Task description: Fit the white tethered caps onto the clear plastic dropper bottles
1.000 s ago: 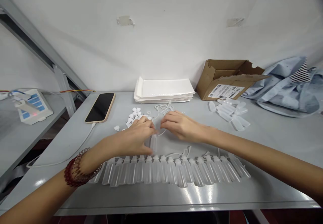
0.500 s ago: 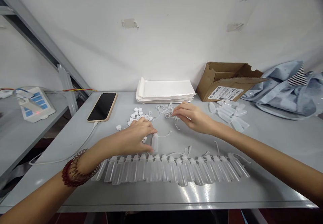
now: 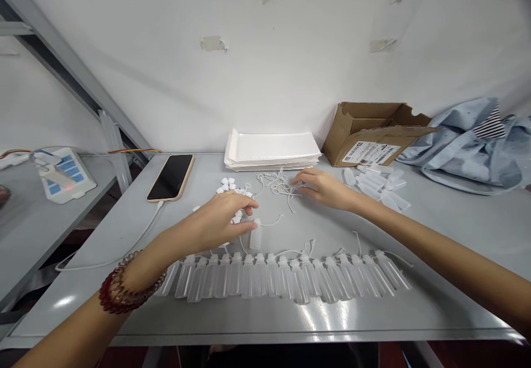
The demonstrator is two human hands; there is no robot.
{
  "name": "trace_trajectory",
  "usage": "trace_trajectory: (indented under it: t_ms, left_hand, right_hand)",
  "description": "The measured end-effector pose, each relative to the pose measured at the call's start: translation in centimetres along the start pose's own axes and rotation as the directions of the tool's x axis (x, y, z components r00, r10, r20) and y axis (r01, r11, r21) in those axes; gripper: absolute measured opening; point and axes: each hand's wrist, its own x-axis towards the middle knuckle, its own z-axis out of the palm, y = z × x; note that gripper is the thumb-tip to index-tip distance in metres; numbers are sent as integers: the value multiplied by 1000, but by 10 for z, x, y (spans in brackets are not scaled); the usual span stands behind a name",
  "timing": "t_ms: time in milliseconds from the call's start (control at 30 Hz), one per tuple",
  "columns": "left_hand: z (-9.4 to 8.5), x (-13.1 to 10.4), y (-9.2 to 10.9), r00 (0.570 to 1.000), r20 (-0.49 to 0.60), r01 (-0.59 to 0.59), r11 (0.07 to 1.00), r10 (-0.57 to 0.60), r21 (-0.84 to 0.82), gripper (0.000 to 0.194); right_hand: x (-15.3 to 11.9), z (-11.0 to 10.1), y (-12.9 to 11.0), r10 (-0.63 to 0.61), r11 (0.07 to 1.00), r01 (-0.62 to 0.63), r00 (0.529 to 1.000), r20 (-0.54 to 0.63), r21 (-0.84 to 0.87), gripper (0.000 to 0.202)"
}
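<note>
My left hand [image 3: 226,216] hovers over the table with thumb and fingers apart, its thumb tip beside the neck of a small clear bottle [image 3: 256,236]. Part of a pile of white caps [image 3: 225,184] shows behind that hand. At the loose white strings [image 3: 282,187], my right hand [image 3: 317,188] has its fingertips close together; what they hold, if anything, is too small to make out. A row of clear bottles [image 3: 259,276], several with strings at their necks, lies nearer the table's front edge.
A phone [image 3: 170,178] with a cable lies at the left. Behind are stacked white trays [image 3: 271,149] and a cardboard box [image 3: 369,135]. More clear pieces [image 3: 379,184] and blue cloth [image 3: 464,146] are at the right. A power strip [image 3: 68,174] sits far left.
My left thumb and fingers have spread and come off the small bottle. My right hand has moved slightly right at the strings. The camera view has shifted a little.
</note>
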Motion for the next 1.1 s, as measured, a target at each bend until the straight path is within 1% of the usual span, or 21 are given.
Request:
trace_trajectory:
  t_ms: [133, 233, 300, 433, 533, 633, 700, 767, 867, 933, 1000, 1100]
  left_hand:
    - [3, 6, 10, 989, -142, 39, 998, -47, -59, 29]
    - [8, 11, 16, 974, -214, 56, 992, -79, -115, 27]
    - [11, 13, 16, 959, -263, 70, 986, -108, -150, 26]
    - [17, 12, 10, 915, -364, 110, 974, -176, -196, 21]
    - [20, 10, 7, 888, -425, 100, 976, -176, -195, 19]
    - [23, 9, 5, 866, -482, 69, 987, -131, -145, 17]
    - [25, 9, 3, 854, -514, 43, 996, -80, -83, 16]
    - [28, 10, 1, 848, -530, 18, 999, -35, -37, 15]
    - [32, 12, -1, 849, -528, -31, 999, 21, -10, 16]
    - [34, 12, -1, 839, -533, -97, 994, 111, 54, 17]
    - [36, 11, 0, 822, -525, -159, 974, 221, 162, 18]
    - [37, 9, 1, 809, -482, -194, 927, 335, 320, 16]
  right_hand:
    - [4, 1, -1, 28, 1000, -28, 999, 31, 2, 22]
    - [6, 1, -5, 45, 999, -45, 998, 37, -7, 20]
    - [9, -1, -9, 52, 999, -52, 998, 43, -13, 19]
    - [19, -1, -20, 62, 998, -60, 995, 73, -37, 15]
    - [27, 4, -26, 80, 995, -73, 991, 111, -63, 11]
    - [33, 9, -28, 93, 994, -84, 987, 133, -74, 9]
    - [36, 9, -31, 95, 994, -86, 987, 133, -69, 12]
    - [37, 6, -36, 90, 995, -85, 988, 124, -50, 14]
    - [38, -4, -51, 68, 998, -69, 992, 111, 8, 16]
    - [38, -12, -64, 48, 996, -56, 992, 116, 66, 15]
    - [39, -19, -75, 34, 989, -54, 989, 143, 137, 15]
    - [40, -25, -84, 30, 963, -85, 977, 213, 254, 15]
